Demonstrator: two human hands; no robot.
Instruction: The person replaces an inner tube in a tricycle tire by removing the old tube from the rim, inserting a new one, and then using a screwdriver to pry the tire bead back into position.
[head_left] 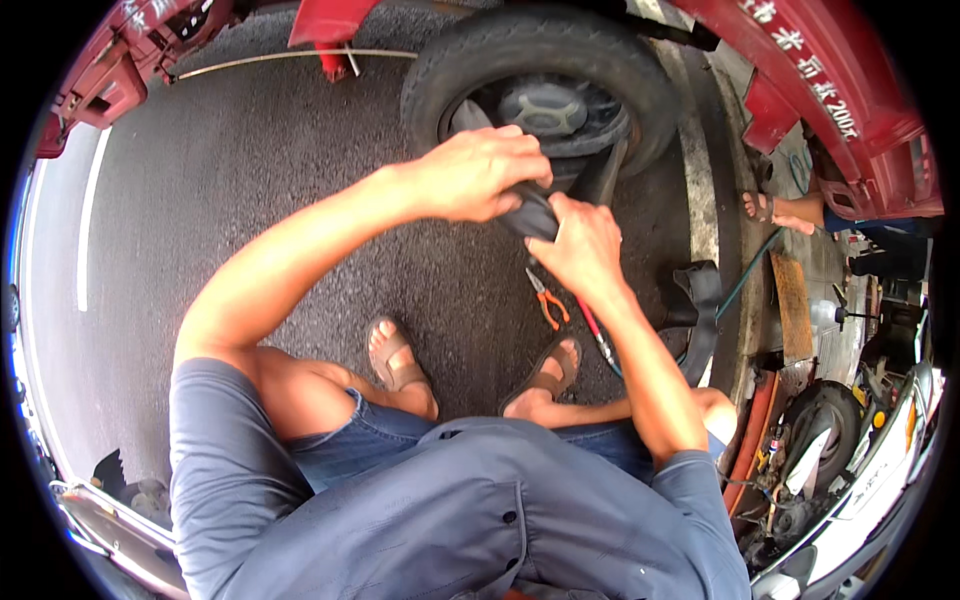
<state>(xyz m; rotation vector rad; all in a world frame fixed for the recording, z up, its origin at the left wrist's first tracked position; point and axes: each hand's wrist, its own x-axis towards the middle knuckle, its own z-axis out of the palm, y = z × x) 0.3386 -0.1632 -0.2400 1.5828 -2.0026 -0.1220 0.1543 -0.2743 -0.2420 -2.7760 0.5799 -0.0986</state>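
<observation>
The left hand (488,175) and right hand (585,245) pinch a floppy black rubber strip (530,213) above the rough grey road (230,170). Orange-handled metal pliers (541,291) lie below. A bent black rubber flap (704,292) lies near the road's right edge. Farther off, the left hand hides part of a big round black tyre (430,85).

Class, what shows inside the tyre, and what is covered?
A grey wheel centre shows inside the tyre. The left hand and black rubber it grips partly cover its lower edge; what lies behind them cannot be seen.
</observation>
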